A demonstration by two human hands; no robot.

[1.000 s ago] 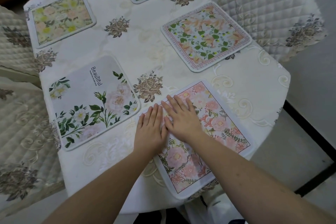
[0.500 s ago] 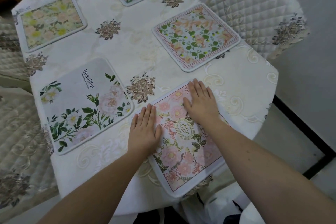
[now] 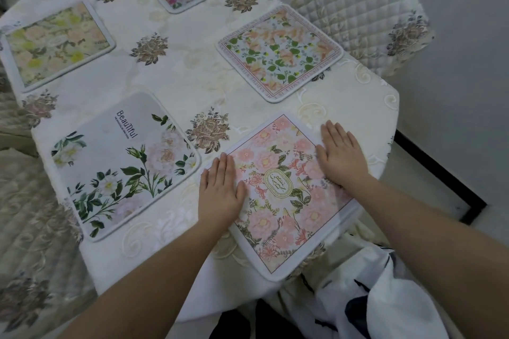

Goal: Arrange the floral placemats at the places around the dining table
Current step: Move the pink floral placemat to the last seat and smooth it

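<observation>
On the "Beautiful" placemat's (image 3: pixel 124 165) right, hands press a "GARDEN" placemat (image 3: pixel 283 195).

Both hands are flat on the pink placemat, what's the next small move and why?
Probably slide the pink placemat further onto the table: its near corner overhangs the edge, and the left hand and right hand already press flat on it.
</observation>
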